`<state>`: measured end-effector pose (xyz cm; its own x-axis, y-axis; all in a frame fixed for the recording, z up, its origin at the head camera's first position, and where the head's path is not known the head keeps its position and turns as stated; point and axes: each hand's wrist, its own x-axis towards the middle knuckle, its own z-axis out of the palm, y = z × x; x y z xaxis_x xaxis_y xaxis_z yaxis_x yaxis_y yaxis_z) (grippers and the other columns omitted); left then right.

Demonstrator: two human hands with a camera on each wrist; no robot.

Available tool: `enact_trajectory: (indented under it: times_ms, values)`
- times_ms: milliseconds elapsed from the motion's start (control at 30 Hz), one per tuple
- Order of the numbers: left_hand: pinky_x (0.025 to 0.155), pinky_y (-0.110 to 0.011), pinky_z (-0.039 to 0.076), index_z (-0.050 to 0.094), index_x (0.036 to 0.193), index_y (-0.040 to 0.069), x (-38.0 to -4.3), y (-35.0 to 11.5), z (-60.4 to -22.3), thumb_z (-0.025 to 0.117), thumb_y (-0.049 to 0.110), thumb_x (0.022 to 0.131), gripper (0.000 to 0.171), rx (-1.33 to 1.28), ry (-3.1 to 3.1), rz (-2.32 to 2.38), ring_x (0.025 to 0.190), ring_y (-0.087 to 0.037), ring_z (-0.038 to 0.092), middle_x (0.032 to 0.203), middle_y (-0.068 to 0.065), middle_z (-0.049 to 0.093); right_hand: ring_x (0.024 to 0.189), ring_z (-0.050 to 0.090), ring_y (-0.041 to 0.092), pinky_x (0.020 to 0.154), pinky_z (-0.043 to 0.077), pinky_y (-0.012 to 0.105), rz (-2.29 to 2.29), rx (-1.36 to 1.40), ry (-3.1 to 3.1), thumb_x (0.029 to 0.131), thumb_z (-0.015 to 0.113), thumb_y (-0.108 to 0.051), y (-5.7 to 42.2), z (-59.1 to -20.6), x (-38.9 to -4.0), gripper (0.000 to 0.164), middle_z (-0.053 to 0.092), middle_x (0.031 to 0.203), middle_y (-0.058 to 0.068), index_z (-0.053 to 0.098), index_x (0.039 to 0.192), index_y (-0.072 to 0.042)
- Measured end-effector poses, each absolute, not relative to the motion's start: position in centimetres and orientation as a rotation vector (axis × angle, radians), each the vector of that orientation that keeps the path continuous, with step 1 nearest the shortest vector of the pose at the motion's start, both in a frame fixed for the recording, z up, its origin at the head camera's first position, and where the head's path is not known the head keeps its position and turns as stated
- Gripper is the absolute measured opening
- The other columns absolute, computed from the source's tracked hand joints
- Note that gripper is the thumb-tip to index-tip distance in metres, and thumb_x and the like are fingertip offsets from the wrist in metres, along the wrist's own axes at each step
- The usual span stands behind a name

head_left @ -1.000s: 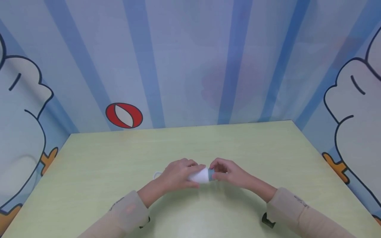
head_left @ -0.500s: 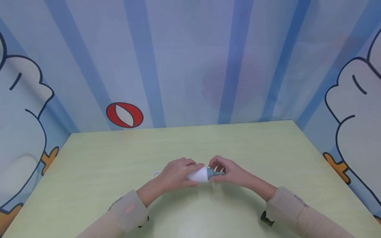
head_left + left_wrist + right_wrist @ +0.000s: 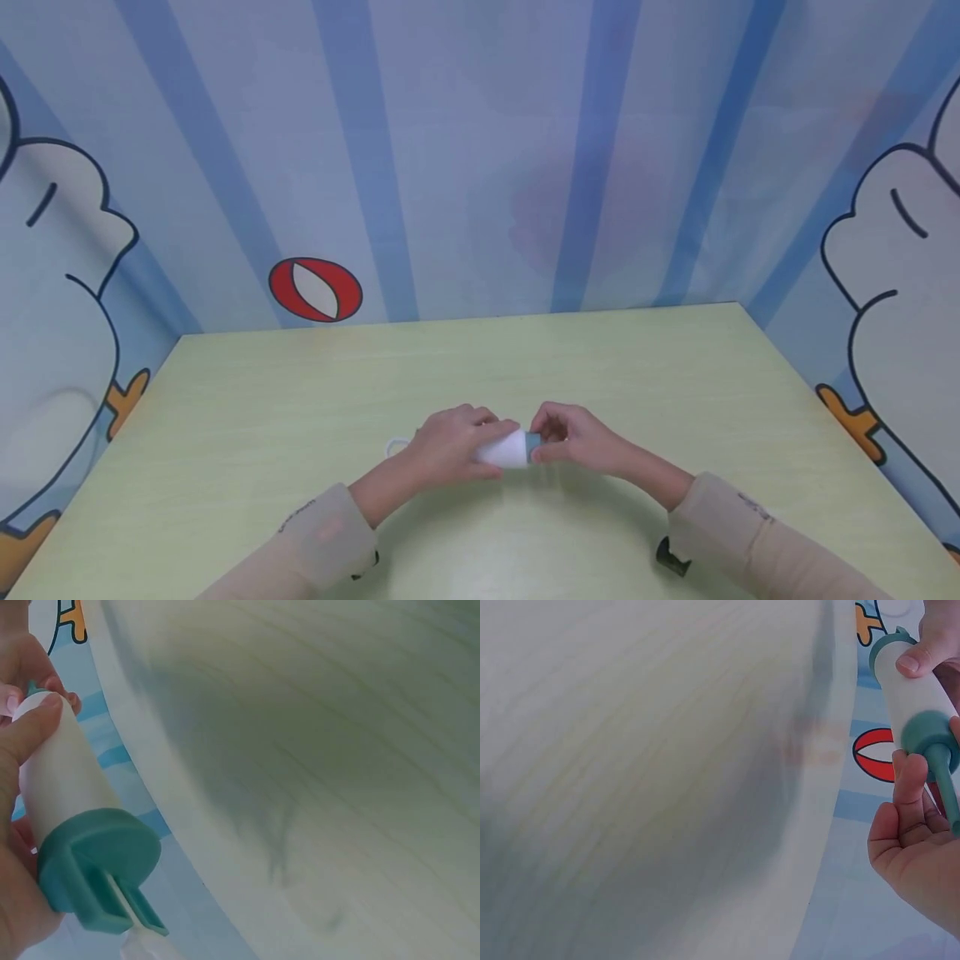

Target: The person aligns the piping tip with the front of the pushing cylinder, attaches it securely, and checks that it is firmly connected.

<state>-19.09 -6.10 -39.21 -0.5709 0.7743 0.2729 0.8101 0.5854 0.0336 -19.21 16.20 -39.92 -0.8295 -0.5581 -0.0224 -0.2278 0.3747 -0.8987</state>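
Note:
My left hand (image 3: 450, 446) grips a white tube (image 3: 506, 450) lying sideways, its thumb along the barrel. At the tube's right end is a teal cap (image 3: 926, 727) with a narrow teal nozzle (image 3: 943, 780). My right hand (image 3: 585, 437) pinches this teal end, thumb below and fingers curled over; the nozzle is mostly hidden in the head view. In the left wrist view the tube's other end shows a slotted teal cover (image 3: 105, 855) with a thin white rod (image 3: 124, 900) coming out. A pale loop (image 3: 392, 445) shows beyond my left hand in the head view.
Both hands are over a pale yellow-green table (image 3: 300, 383). Behind it rises a blue striped wall (image 3: 480, 167) with a printed red ball (image 3: 341, 292). Printed white cartoon figures (image 3: 52, 333) cover the side panels.
Half a second ago the right fingers were spread farther apart, with the nozzle showing between them. Now they have come together on the teal end again. Both hands and the tube sit slightly lower in view.

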Motion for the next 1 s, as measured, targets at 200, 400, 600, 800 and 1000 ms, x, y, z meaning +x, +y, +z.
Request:
enact_trajectory:
  times_ms: [200, 400, 600, 800, 1000]
  values:
    - [0.063, -0.025, 0.048, 0.056, 0.117, 0.023, -18.9, -6.1, -39.6, 0.069, 0.045, 0.070, 0.053, -1.298, -2.573, -0.179, 0.081, -0.015, 0.058, 0.100, 0.001, 0.063, 0.069, 0.050, 0.015, 0.058, 0.045, 0.025, -1.471, -0.602, 2.264, 0.076, 0.064, -0.007, 15.9, -40.1, -19.1, 0.023, 0.056, 0.081, 0.009, 0.052, 0.092, 0.004]
    - [0.063, -0.025, 0.048, 0.056, 0.117, 0.023, -19.0, -6.0, -40.0, 0.068, 0.045, 0.071, 0.053, -1.290, -2.593, -0.155, 0.082, -0.015, 0.058, 0.101, 0.001, 0.062, 0.069, 0.050, 0.015, 0.058, 0.045, 0.025, -1.465, -0.574, 2.270, 0.076, 0.065, -0.008, 15.9, -40.4, -19.1, 0.025, 0.057, 0.081, 0.009, 0.052, 0.093, 0.004]
    - [0.061, -0.025, 0.046, 0.054, 0.117, 0.023, -19.9, -5.5, -40.5, 0.069, 0.043, 0.071, 0.053, -1.263, -2.684, -0.150, 0.083, -0.016, 0.058, 0.103, 0.000, 0.062, 0.076, 0.051, 0.015, 0.066, 0.045, 0.025, -1.314, -0.655, 2.417, 0.078, 0.065, -0.012, 16.1, -41.5, -20.0, 0.022, 0.059, 0.087, 0.008, 0.054, 0.094, -0.002]
    - [0.056, -0.023, 0.043, 0.053, 0.116, 0.023, -20.9, -4.9, -41.4, 0.069, 0.043, 0.071, 0.052, -1.270, -2.823, -0.134, 0.079, -0.015, 0.056, 0.100, -0.001, 0.061, 0.076, 0.051, 0.012, 0.066, 0.043, 0.024, -1.151, -0.727, 2.496, 0.079, 0.064, -0.015, 16.4, -42.2, -20.9, 0.020, 0.061, 0.085, 0.003, 0.057, 0.095, -0.006]
    - [0.060, -0.024, 0.043, 0.049, 0.121, 0.023, -21.1, -4.5, -41.6, 0.067, 0.045, 0.072, 0.057, -1.255, -2.894, -0.102, 0.081, -0.016, 0.057, 0.104, -0.002, 0.061, 0.079, 0.053, 0.011, 0.069, 0.045, 0.024, -1.057, -0.774, 2.553, 0.079, 0.064, -0.018, 16.5, -42.4, -21.1, 0.022, 0.062, 0.089, 0.001, 0.057, 0.097, -0.008]
